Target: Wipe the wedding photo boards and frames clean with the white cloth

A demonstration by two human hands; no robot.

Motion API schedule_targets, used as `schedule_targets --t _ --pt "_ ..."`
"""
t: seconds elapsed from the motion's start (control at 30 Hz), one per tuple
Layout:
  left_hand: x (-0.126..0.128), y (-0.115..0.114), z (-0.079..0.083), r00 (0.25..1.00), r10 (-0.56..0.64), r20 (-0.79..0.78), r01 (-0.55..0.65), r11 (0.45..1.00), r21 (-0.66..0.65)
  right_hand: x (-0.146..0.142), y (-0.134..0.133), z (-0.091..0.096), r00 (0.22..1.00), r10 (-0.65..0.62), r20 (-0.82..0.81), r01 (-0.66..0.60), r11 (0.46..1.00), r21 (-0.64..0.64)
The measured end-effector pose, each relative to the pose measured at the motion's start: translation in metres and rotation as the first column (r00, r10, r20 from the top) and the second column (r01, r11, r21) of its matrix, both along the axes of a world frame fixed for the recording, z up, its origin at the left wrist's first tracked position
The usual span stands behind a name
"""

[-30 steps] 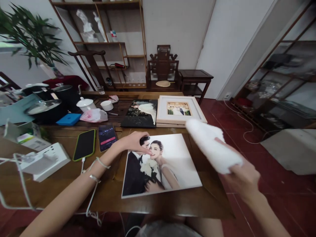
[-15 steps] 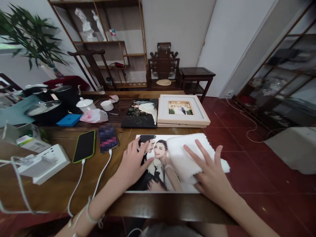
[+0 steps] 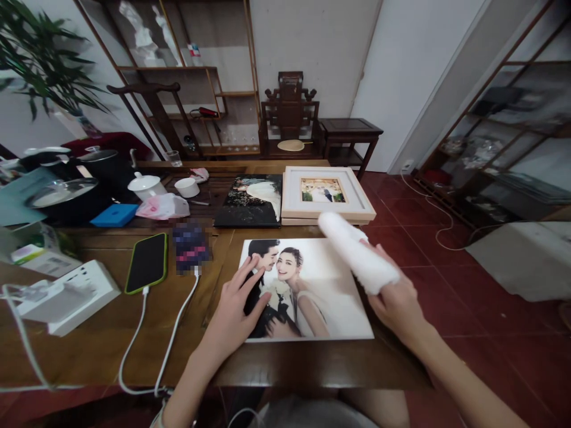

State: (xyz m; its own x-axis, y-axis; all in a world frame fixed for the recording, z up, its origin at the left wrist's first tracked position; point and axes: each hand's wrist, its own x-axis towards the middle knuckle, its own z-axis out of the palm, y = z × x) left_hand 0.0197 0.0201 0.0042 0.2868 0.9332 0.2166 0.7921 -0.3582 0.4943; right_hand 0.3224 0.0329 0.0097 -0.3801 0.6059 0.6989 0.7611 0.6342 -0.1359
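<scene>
A printed photo panel [image 3: 343, 297] of a couple lies flat near the front edge of the wooden table. My left hand [image 3: 238, 297] rests on its left side, fingers spread over the dark suit in the picture. At the panel's right edge, my right hand [image 3: 397, 300] grips a folded white cloth [image 3: 357, 249]. The cloth is raised and tilted, its far end pointing toward the framed picture [image 3: 361, 205] behind. Beside that frame lies a dark photo panel [image 3: 241, 205] with a white dress on it.
Left of the panel lie a phone [image 3: 147, 261] in a green case and a second, blurred-out phone [image 3: 191, 246], both on white cables. A power strip [image 3: 84, 294], blue box [image 3: 115, 215], lidded white cup [image 3: 146, 185] and dark pots [image 3: 66, 199] stand farther left.
My right hand has lifted the white cloth off the panel and tilted it up, uncovering the picture's right side. My left hand stays on the panel. The view has shifted slightly.
</scene>
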Motion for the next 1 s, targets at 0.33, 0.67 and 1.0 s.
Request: schedule_targets --t 0.33,0.67,1.0 --pt "0.000 -0.005 0.004 0.997 -0.001 -0.081 -0.003 0.999 -0.048 -0.012 0.034 -0.015 0.979 0.139 0.153 -0.103 0.970 -0.222" --pt "0.003 -0.015 0.000 0.999 0.014 -0.043 -0.013 1.000 0.010 -0.009 0.035 -0.021 0.984 0.157 0.083 -0.140 0.973 -0.184" --pt "-0.007 -0.010 0.000 0.984 -0.027 0.177 0.035 0.998 -0.043 -0.008 0.035 -0.023 0.985 0.129 0.113 -0.109 0.980 -0.169"
